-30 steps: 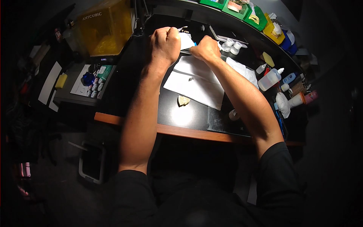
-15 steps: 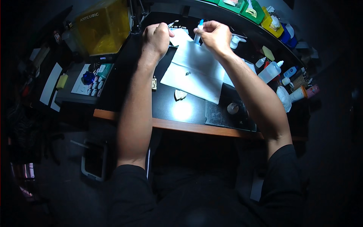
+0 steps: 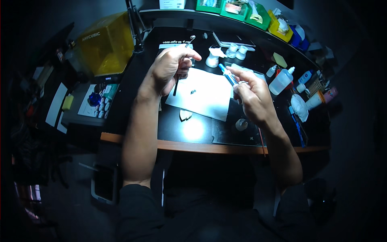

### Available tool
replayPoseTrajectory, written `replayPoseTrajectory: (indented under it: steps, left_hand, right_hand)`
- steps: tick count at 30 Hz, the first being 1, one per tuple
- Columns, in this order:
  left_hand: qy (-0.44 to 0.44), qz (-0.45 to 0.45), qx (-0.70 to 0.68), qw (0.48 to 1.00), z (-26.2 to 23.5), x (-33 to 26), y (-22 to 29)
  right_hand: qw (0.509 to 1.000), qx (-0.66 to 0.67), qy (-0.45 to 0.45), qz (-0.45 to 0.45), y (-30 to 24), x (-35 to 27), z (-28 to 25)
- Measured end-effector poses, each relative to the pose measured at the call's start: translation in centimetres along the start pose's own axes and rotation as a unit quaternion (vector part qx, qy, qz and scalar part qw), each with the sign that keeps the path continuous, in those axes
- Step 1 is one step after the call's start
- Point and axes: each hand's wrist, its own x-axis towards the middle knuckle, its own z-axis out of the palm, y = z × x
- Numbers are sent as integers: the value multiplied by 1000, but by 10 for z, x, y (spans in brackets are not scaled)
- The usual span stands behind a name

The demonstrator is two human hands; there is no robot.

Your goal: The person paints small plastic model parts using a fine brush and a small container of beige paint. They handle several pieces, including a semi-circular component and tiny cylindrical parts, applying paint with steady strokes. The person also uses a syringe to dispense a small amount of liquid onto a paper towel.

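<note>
My left hand (image 3: 171, 68) is raised over the left edge of a white paper sheet (image 3: 213, 94). Its fingers curl around a slim dark-handled tool (image 3: 176, 86), whose small shiny tip (image 3: 192, 37) stands out above the hand. To the right, my right hand (image 3: 254, 97) grips a syringe (image 3: 230, 76) with a blue tip, tilted up and to the left. A small dark metallic piece (image 3: 193, 92) rests on the paper, apart from both hands. Just off the sheet's near edge lies a cream dental cast (image 3: 185, 115) on the black desk.
Behind the paper stand a white jar (image 3: 212, 60) and two smaller jars (image 3: 236, 52). Squeeze bottles (image 3: 281, 81) crowd the right side. A dark slab (image 3: 225, 135) bears a small round dish (image 3: 241, 124). A yellow translucent box (image 3: 107, 42) stands at the back left.
My right hand has moved right and nearer, tilting the syringe from upright to slanted. My left hand has come nearer, its forefinger now extended. The view has shifted, showing more of the desk's far side.
</note>
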Motion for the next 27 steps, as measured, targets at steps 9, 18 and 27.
replayPoseTrajectory:
  steps: [9, 18, 27]
  left_hand:
    - [-90, -68, -94, 989, 18, 0, -12]
    - [-102, -44, 55, 992, 25, 0, -17]
    - [-152, -61, 74, 984, 28, -1, -20]
  right_hand:
    - [995, 78, 63, -22, -20, -14, 10]
    - [997, 57, 44, 22, -11, -10, 6]
    - [996, 8, 67, -62, 5, -12, -3]
